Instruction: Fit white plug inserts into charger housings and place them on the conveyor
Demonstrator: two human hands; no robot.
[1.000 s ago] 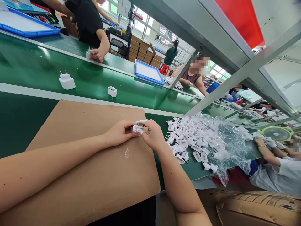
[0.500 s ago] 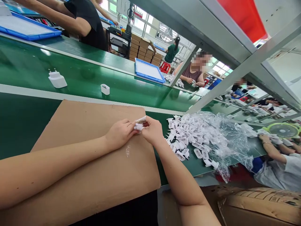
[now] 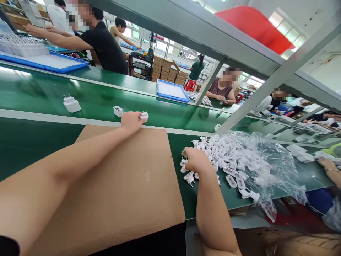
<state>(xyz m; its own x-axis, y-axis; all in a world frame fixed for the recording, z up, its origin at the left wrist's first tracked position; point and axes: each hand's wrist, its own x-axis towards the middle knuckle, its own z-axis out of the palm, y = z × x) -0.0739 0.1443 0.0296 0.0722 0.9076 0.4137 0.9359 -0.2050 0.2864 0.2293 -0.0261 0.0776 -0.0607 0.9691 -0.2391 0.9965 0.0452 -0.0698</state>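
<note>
hands now apart: left hand (image 3: 131, 121) pinching plug part (image 3: 144, 115) by belt (image 3: 101, 101), right hand (image 3: 195, 160) curled in pile (image 3: 229, 161).

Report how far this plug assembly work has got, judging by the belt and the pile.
Done: two white pieces already lie on the green belt. In hand: the left hand holds a small white part out at the belt's edge, while the right hand reaches into the pile of white plug parts. Left: that pile on the plastic bag looks large.
</note>
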